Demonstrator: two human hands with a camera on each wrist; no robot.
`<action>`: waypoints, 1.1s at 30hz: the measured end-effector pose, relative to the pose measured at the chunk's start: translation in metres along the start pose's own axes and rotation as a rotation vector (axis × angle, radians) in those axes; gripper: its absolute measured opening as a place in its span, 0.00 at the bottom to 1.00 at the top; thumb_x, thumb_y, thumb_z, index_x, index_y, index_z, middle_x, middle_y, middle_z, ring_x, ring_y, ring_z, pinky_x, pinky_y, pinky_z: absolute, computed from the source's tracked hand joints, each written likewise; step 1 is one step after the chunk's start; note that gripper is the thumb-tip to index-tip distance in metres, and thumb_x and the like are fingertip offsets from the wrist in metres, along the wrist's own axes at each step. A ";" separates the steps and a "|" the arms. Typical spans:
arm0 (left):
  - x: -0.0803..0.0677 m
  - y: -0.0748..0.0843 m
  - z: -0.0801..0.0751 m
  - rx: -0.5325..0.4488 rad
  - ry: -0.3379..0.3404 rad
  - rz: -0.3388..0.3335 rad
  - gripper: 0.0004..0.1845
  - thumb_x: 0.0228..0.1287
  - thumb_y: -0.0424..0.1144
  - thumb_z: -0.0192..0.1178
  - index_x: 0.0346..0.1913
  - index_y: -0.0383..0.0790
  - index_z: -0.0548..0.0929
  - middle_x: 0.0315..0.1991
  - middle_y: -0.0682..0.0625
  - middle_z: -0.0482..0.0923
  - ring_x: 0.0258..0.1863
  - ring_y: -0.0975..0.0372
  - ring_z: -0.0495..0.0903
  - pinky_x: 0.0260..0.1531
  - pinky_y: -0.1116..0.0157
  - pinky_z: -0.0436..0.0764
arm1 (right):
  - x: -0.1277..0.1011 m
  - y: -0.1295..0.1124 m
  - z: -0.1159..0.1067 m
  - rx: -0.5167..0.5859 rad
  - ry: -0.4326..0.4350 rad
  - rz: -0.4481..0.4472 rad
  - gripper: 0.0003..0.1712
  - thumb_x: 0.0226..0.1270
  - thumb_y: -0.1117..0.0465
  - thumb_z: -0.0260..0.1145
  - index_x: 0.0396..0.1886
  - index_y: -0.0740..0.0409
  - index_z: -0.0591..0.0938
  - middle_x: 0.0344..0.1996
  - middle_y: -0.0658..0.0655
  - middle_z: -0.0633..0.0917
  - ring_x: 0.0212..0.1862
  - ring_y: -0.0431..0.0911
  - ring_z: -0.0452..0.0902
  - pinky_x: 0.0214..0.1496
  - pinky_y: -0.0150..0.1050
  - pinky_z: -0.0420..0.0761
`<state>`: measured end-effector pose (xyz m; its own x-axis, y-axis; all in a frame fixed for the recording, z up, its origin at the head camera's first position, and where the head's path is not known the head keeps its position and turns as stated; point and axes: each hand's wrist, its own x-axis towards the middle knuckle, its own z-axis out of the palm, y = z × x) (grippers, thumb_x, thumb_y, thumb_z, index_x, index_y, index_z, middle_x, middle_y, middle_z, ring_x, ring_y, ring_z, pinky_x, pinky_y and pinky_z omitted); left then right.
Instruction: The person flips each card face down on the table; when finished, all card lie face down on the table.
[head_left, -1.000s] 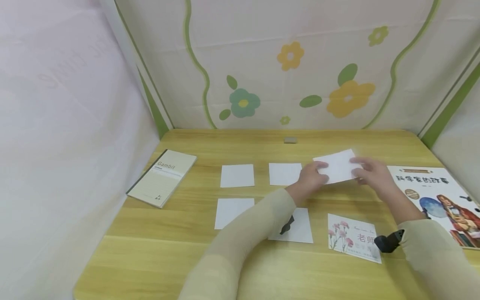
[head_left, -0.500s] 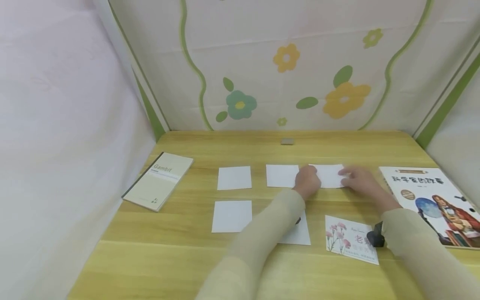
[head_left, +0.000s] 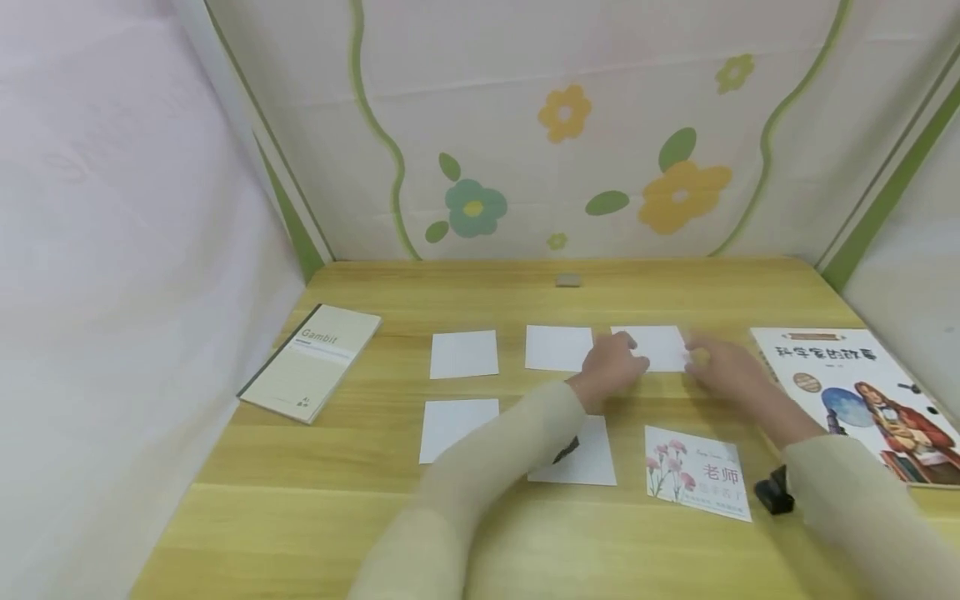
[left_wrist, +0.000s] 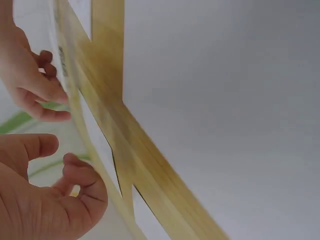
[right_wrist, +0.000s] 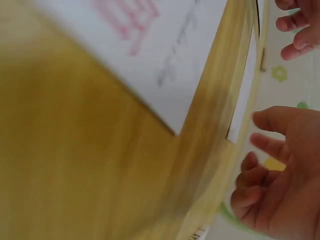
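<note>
Cards are laid out white side up on the table (head_left: pixel 480 525) in two rows: three in the far row, two blank ones in the near row, and a flower card (head_left: pixel 697 475) face up at the near right. That one looks left to turn, by my judgement. The far-right card (head_left: pixel 654 346) lies flat between both hands. The left hand (head_left: pixel 611 369) is at its near-left corner, fingers loosely curled and holding nothing. The right hand (head_left: pixel 723 367), blurred, hangs just right of it, fingers relaxed and empty.
</note>
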<state>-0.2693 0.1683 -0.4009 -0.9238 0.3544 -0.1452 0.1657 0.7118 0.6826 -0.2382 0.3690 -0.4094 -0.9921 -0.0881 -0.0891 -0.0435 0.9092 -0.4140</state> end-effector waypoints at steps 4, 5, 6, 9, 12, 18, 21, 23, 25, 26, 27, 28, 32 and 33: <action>-0.028 -0.001 -0.006 -0.226 -0.157 -0.107 0.23 0.58 0.45 0.60 0.56 0.43 0.73 0.38 0.50 0.76 0.22 0.62 0.71 0.28 0.66 0.76 | -0.032 -0.011 -0.005 -0.107 -0.080 0.032 0.31 0.63 0.54 0.58 0.58 0.71 0.66 0.50 0.78 0.72 0.47 0.71 0.70 0.45 0.63 0.69; -0.036 0.000 -0.007 -0.283 -0.194 -0.142 0.24 0.57 0.44 0.61 0.57 0.43 0.72 0.35 0.49 0.75 0.20 0.61 0.70 0.25 0.66 0.76 | -0.040 -0.014 -0.005 -0.131 -0.110 0.040 0.32 0.62 0.53 0.59 0.59 0.71 0.66 0.49 0.79 0.72 0.46 0.71 0.70 0.44 0.63 0.71; -0.044 0.001 -0.008 -0.341 -0.233 -0.176 0.26 0.57 0.44 0.61 0.58 0.43 0.70 0.34 0.47 0.74 0.19 0.59 0.71 0.23 0.65 0.76 | -0.049 -0.018 -0.005 -0.149 -0.134 0.046 0.34 0.61 0.53 0.60 0.59 0.72 0.65 0.49 0.79 0.72 0.46 0.72 0.70 0.43 0.63 0.71; -0.070 0.006 -0.010 -0.463 -0.328 -0.264 0.29 0.57 0.44 0.62 0.61 0.43 0.66 0.35 0.45 0.71 0.22 0.56 0.74 0.20 0.60 0.77 | -0.072 -0.033 -0.001 -0.173 -0.203 0.062 0.40 0.60 0.49 0.61 0.62 0.72 0.62 0.49 0.80 0.72 0.45 0.74 0.70 0.40 0.63 0.71; -0.092 0.011 -0.009 -0.506 -0.420 -0.303 0.32 0.56 0.45 0.62 0.63 0.44 0.62 0.39 0.45 0.71 0.24 0.53 0.77 0.22 0.59 0.79 | -0.090 -0.050 0.005 -0.173 -0.259 0.058 0.46 0.59 0.42 0.61 0.65 0.69 0.59 0.46 0.79 0.74 0.42 0.72 0.72 0.36 0.63 0.73; -0.113 0.014 -0.001 -0.686 -0.435 -0.338 0.32 0.54 0.40 0.61 0.61 0.46 0.61 0.41 0.44 0.72 0.26 0.52 0.80 0.33 0.49 0.80 | -0.106 -0.076 0.015 -0.139 -0.279 0.048 0.53 0.60 0.33 0.53 0.68 0.70 0.54 0.46 0.79 0.75 0.42 0.73 0.72 0.33 0.64 0.73; -0.110 0.011 0.002 -0.877 -0.345 -0.394 0.31 0.55 0.36 0.60 0.62 0.44 0.62 0.45 0.42 0.71 0.26 0.54 0.79 0.20 0.59 0.81 | -0.104 -0.084 0.015 -0.123 -0.271 0.059 0.53 0.63 0.31 0.46 0.68 0.71 0.51 0.48 0.79 0.74 0.44 0.74 0.72 0.33 0.64 0.73; -0.106 0.007 0.000 -0.981 -0.273 -0.392 0.26 0.56 0.34 0.57 0.59 0.37 0.66 0.43 0.38 0.73 0.21 0.59 0.76 0.12 0.68 0.75 | -0.102 -0.088 0.014 -0.090 -0.260 0.061 0.52 0.64 0.32 0.45 0.69 0.71 0.50 0.47 0.79 0.74 0.42 0.71 0.74 0.31 0.60 0.74; -0.102 0.004 -0.004 -1.062 -0.230 -0.372 0.21 0.57 0.35 0.54 0.56 0.36 0.69 0.42 0.40 0.75 0.18 0.63 0.71 0.09 0.74 0.68 | -0.099 -0.092 0.012 -0.002 -0.261 0.057 0.51 0.66 0.33 0.44 0.70 0.69 0.46 0.46 0.80 0.74 0.39 0.68 0.76 0.28 0.56 0.75; -0.100 0.002 -0.006 -1.090 -0.227 -0.347 0.18 0.58 0.36 0.54 0.53 0.37 0.71 0.39 0.41 0.77 0.17 0.64 0.70 0.09 0.74 0.67 | -0.097 -0.094 0.010 0.068 -0.261 0.054 0.50 0.67 0.35 0.45 0.71 0.67 0.44 0.48 0.80 0.73 0.35 0.67 0.77 0.26 0.54 0.76; -0.098 0.001 -0.008 -1.109 -0.230 -0.315 0.16 0.59 0.37 0.54 0.50 0.38 0.73 0.35 0.42 0.78 0.16 0.65 0.69 0.10 0.75 0.66 | -0.096 -0.095 0.008 0.154 -0.266 0.038 0.49 0.68 0.37 0.45 0.71 0.66 0.41 0.50 0.82 0.71 0.35 0.66 0.77 0.25 0.52 0.77; -0.096 0.001 -0.010 -1.111 -0.238 -0.277 0.14 0.59 0.37 0.53 0.48 0.38 0.75 0.33 0.45 0.79 0.16 0.65 0.69 0.10 0.74 0.66 | -0.094 -0.096 0.006 0.252 -0.264 0.020 0.47 0.70 0.40 0.46 0.71 0.65 0.40 0.51 0.81 0.70 0.35 0.64 0.77 0.24 0.50 0.78; -0.093 -0.001 -0.009 -1.006 -0.215 -0.176 0.10 0.57 0.36 0.57 0.43 0.46 0.78 0.31 0.53 0.78 0.20 0.64 0.71 0.13 0.71 0.67 | -0.090 -0.097 -0.003 0.587 -0.152 -0.071 0.37 0.73 0.57 0.49 0.72 0.64 0.42 0.52 0.80 0.69 0.33 0.60 0.77 0.24 0.47 0.81; -0.092 -0.002 -0.007 -0.963 -0.192 -0.164 0.11 0.56 0.35 0.58 0.43 0.47 0.78 0.30 0.53 0.77 0.20 0.63 0.71 0.14 0.70 0.68 | -0.089 -0.095 -0.006 0.626 -0.096 -0.102 0.36 0.72 0.61 0.49 0.71 0.63 0.42 0.50 0.79 0.70 0.35 0.58 0.78 0.25 0.46 0.81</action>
<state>-0.1870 0.1299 -0.3844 -0.8247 0.4479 -0.3453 -0.3886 -0.0051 0.9214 -0.1462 0.2927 -0.3566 -0.9704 -0.2239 -0.0903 -0.0313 0.4875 -0.8725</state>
